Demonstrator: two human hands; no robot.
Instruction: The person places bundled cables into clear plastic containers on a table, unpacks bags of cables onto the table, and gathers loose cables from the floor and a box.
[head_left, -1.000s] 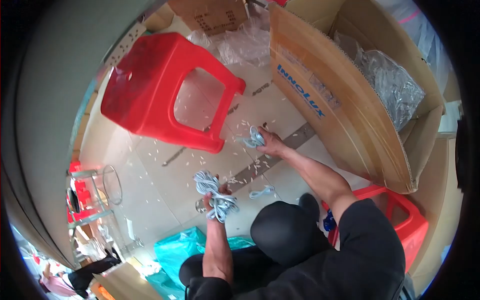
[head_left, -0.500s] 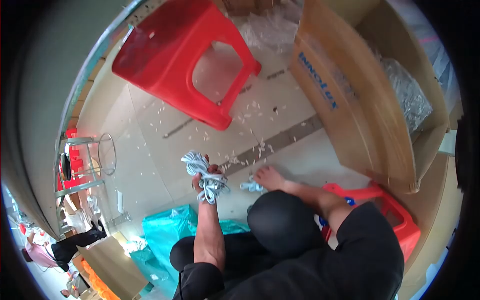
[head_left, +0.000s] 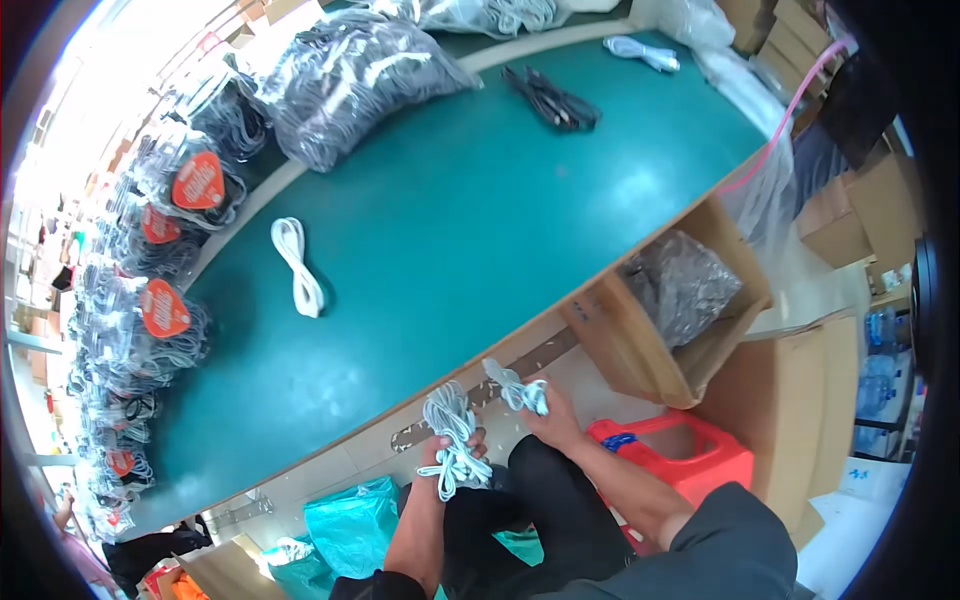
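My left hand (head_left: 434,462) is closed around several coiled bundles of pale grey-white cable (head_left: 452,415), held in front of my knees near the table's front edge. Close by on its right, my right hand (head_left: 556,418) grips a smaller folded cable bundle (head_left: 512,386). The two bundles are apart. On the green table (head_left: 430,270) beyond them lie a white coiled cable (head_left: 297,268), a black cable bundle (head_left: 551,100) and another white cable (head_left: 641,53) at the far right.
Clear bags of dark cables (head_left: 355,80) and packs with orange labels (head_left: 165,308) line the table's far and left sides. An open cardboard box (head_left: 640,350) holding plastic wrap stands right. A red stool (head_left: 700,455) is beside my right leg; teal bags (head_left: 350,520) lie at lower left.
My view has risen from the floor to the tabletop. My right hand has come up from near the floor, holding a cable bundle. My left hand still grips its bundles.
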